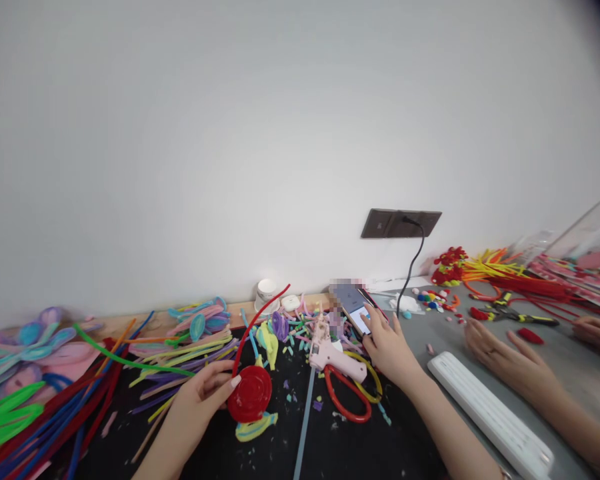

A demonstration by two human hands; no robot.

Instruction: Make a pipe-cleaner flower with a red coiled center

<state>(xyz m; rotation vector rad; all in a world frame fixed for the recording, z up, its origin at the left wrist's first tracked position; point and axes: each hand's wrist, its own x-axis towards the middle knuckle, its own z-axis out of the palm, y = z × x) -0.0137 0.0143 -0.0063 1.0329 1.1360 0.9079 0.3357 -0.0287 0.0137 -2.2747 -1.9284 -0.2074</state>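
My left hand pinches a red pipe cleaner between thumb and fingers. Its free end points up and right, and a round red disc, seemingly coiled from the same material, lies at my fingertips. Yellow fuzzy pieces show beneath the disc. Over to the right, my right hand reaches onto a phone leaning near the wall, fingers extended on its lit screen. A pale pink glue gun lies between my hands, with red-handled scissors and a yellow loop beside it.
Pipe cleaners in many colours spread across the left side. A white power strip lies to the right, before another person's hands. Yellow-and-black pliers, pompoms and red bundles are farther right. A cord hangs from the wall socket.
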